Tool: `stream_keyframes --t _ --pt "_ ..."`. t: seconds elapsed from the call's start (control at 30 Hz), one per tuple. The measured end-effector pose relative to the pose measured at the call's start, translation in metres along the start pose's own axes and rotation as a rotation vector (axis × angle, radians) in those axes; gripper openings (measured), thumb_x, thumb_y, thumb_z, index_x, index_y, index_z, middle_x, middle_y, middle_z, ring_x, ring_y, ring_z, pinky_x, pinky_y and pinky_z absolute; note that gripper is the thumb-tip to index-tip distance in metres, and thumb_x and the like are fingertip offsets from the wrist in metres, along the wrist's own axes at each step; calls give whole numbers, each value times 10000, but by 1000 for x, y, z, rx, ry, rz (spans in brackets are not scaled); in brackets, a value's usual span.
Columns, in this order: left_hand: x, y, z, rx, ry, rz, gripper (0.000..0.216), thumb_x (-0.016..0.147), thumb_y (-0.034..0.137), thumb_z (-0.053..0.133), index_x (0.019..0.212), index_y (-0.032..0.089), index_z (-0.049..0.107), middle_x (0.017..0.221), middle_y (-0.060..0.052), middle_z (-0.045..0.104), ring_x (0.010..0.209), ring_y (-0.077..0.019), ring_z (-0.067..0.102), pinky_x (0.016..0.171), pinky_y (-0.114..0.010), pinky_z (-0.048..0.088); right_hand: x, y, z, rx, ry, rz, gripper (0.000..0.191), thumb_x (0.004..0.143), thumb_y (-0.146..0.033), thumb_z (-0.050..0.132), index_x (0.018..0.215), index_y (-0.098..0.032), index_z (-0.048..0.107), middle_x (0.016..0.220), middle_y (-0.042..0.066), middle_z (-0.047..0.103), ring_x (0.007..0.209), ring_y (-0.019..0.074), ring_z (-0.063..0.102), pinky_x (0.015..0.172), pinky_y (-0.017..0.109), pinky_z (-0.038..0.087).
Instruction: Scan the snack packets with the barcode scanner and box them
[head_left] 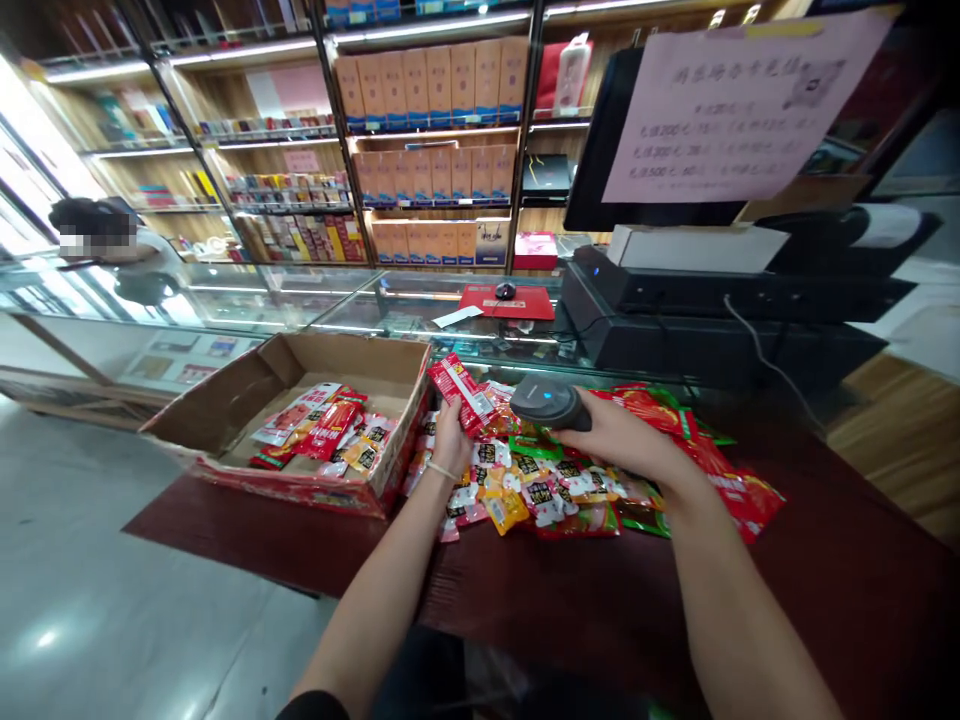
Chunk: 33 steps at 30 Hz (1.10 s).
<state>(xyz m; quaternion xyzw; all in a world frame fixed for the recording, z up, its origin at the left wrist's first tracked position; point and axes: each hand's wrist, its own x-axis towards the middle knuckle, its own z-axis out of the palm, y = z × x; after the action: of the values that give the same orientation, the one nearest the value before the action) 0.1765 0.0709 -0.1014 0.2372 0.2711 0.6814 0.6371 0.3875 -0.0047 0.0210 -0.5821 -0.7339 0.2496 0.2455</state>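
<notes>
My left hand (451, 440) is closed on a red snack packet (457, 385), tilted so that a white label with a barcode faces up. In my right hand (619, 432) is a dark barcode scanner (547, 400) with a small blue light; its head points left toward the packet. Under both hands spreads a pile of small snack packets (540, 495), white, orange, pink and green. Larger red packets (742, 500) lie to the right of the pile. Left of my left hand stands an open cardboard box (382, 490) with several packets (330, 425) inside.
On the glass counter (405, 290) behind are a red mat (480, 297) and a black mouse (505, 291). A monitor (600, 150) with a paper notice (720, 120) stands back right over black equipment (720, 330). Another person (142, 255) leans at the far left counter. Stocked shelves line the wall.
</notes>
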Motion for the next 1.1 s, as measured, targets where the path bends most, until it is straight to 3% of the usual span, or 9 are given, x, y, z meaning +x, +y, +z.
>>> stream_keyframes --t 0.1,0.27,0.5,0.6,0.73,0.83,0.97,1.03,1.1 --pt "-2 -4 -1 38 -2 29 378 691 296 792 979 195 571 919 -14 700 834 -142 674 821 -280 520 1 2 4 -40 -58 3 520 747 -421 697 1224 -251 584 1093 58 709 902 247 668 722 320 507" --pt "-6 -10 -1 127 38 52 426 639 319 823 923 178 538 860 1 677 725 -106 640 721 -236 500 0 2 1 -29 -77 -8 450 769 -434 673 1173 -245 608 1089 48 711 922 248 665 744 325 509" --pt "-8 -9 1 183 60 46 403 633 299 819 803 180 473 657 87 532 471 -18 441 465 -160 325 -4 0 -5 -21 -20 -19 319 745 -360 678 1040 -242 709 927 43 740 830 255 670 686 334 506" --pt "-8 -12 2 209 46 53 398 642 330 806 855 176 507 720 57 601 522 -37 512 512 -169 382 -7 -4 -8 2 9 -1 311 726 -352 687 1013 -233 711 844 38 731 731 233 661 608 310 488" --pt "-12 -2 16 261 0 103 410 673 354 788 962 170 563 920 -34 705 751 -124 658 681 -228 500 -9 -10 -10 54 72 10 343 728 -373 679 1033 -216 699 673 18 682 619 209 624 551 296 461" --pt "-23 29 37 325 -113 195 401 734 357 749 1046 162 590 1032 -86 715 888 -184 683 798 -298 529 -7 -12 -8 109 151 8 343 726 -418 671 986 -197 701 603 13 645 590 209 608 534 296 451" --pt "-39 101 49 652 -253 429 379 804 340 686 1139 178 614 1079 -93 714 948 -223 683 866 -350 528 1 -12 0 129 242 -26 323 708 -452 670 878 -178 683 546 13 610 556 209 590 502 294 428" --pt "-44 141 38 951 -209 571 363 834 337 650 1172 206 627 1063 -76 722 929 -228 686 851 -342 526 4 -15 7 148 254 -37 320 708 -478 663 830 -183 661 509 4 586 504 198 564 471 292 409" --pt "-45 179 16 1299 -72 695 352 863 335 606 1201 238 627 1037 -63 730 901 -235 690 821 -332 519 5 -19 16 185 235 -11 317 709 -498 654 785 -192 631 476 -5 564 444 183 528 433 290 385"
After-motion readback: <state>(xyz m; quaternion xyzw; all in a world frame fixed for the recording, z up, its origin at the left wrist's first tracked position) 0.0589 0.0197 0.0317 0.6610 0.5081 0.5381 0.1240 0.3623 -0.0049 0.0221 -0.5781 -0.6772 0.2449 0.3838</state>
